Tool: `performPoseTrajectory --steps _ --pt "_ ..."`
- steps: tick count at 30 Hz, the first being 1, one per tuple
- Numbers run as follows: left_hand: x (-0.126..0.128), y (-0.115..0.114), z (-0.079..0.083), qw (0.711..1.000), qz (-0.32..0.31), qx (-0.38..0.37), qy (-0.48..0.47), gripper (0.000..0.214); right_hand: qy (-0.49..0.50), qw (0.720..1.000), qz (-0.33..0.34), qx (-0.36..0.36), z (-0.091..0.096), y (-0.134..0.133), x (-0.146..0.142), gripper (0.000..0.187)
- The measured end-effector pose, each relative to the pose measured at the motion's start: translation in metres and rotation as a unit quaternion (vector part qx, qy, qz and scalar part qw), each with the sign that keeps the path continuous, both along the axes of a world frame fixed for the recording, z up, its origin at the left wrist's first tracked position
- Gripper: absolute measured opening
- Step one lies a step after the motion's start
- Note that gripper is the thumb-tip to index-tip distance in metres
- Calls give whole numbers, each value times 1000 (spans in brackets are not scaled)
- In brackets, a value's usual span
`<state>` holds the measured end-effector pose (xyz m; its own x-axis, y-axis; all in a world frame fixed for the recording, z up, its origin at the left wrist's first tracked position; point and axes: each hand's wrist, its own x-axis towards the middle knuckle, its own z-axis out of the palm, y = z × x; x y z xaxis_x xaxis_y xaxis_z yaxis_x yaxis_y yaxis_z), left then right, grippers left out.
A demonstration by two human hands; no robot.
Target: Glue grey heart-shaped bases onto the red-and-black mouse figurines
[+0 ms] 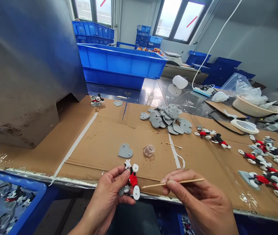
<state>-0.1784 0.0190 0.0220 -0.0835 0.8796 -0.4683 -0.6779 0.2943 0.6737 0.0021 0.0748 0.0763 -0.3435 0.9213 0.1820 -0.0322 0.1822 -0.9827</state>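
My left hand [113, 187] is closed on a small Mickey Mouse figurine [133, 180], its red shorts and white shoe soles turned toward me. Between thumb and fingers of my right hand [197, 195] is a thin wooden stick [175, 183], its pointed end just right of the figurine's lower shoe, with a small gap. Beyond my left hand a grey heart-shaped base [125, 151] with two small pegs lies flat on the cardboard [99, 137]. A little glass pot [149, 150] stands beside it to the right.
Several grey heart bases [165, 118] are heaped farther back. A cotton swab [174, 145] lies right of the pot. More figurines [263, 156] spread over the right side; one figurine [97, 99] stands back left. A metal housing [31, 71] rises at left, near a blue crate [9, 202].
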Motion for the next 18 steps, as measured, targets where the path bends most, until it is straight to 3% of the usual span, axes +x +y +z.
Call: performPoseTrajectory --steps 10,18 --pt "0 -1 3 1000 -6 2 10 37 -19 997 -18 -70 -2 -9 -12 7" --pt "1 0 5 1000 0 -9 8 43 -31 998 -17 -61 -1 -8 -9 6"
